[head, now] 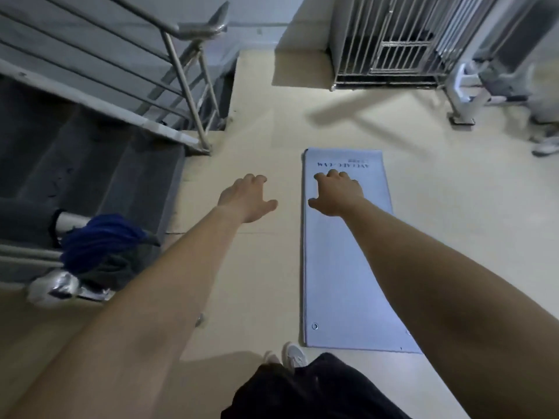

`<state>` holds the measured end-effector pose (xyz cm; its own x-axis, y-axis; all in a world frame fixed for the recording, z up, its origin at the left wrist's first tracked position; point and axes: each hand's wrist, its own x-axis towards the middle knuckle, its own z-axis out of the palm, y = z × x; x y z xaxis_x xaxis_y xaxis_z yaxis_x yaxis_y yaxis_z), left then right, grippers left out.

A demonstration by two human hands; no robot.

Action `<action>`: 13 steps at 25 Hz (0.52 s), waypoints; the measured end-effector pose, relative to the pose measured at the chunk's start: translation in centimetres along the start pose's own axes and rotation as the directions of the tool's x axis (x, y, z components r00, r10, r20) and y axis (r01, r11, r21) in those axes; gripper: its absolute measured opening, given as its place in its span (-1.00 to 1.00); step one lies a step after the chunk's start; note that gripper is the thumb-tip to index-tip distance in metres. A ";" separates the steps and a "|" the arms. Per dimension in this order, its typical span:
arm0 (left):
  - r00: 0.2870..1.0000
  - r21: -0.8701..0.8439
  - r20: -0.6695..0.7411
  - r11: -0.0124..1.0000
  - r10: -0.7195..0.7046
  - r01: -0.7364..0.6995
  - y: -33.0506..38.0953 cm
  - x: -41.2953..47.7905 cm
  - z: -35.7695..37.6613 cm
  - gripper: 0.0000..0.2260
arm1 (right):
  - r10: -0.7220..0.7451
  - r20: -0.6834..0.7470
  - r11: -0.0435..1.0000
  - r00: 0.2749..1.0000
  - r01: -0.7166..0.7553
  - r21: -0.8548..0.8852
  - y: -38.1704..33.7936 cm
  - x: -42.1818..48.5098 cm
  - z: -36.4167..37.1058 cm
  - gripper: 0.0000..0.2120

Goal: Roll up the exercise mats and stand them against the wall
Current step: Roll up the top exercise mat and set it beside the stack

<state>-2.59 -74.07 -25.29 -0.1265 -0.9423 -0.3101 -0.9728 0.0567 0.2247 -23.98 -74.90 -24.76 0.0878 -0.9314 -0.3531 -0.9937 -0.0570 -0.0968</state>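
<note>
grey-blue foam mat (348, 267) lies flat and fully unrolled on the beige floor (266, 131). its long axis runs away from the person, and its near short edge is just beside the person's shoe (293, 355). printed lettering sits at the far end. no part of the mat is curled or lifted.

left hand (246, 199): extended forward over bare floor, left of the mat, fingers loosely curled, thumb out, holding nothing.

right hand (337, 193): extended over the far half of the mat, fingers loosely curled, holding nothing. contact with the mat surface cannot be confirmed.

progress: judged at the start. rolling is not begun, and no rolled mat stands against the wall (308, 22). only one mat is in view. remaining: roll it from one short end, carry it, stand it upright at a wall.

surroundings: staircase (90, 164) and railing (187, 86) at left, a blue mop (99, 240) beside them, a barred gate (390, 40) at far right.
</note>
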 end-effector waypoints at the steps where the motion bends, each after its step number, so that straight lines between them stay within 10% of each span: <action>1: 0.999 0.015 0.017 0.999 0.050 -0.051 1.6 0.7 0.4 -0.33 | 0.050 -0.006 0.999 0.999 -0.050 0.006 1.7 -0.7 0.3 -0.41; 13: 0.949 0.050 0.108 0.952 0.297 -0.303 18.3 4.3 4.4 -0.33 | 0.256 -0.052 0.965 0.965 -0.252 0.078 16.7 -5.8 0.8 -0.37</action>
<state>-21.81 -75.61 -26.52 -0.4297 -0.8415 -0.3274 -0.8970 0.3560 0.2620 -41.07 -70.13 -25.10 -0.1737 -0.9324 -0.3169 -0.9752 0.2077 -0.0767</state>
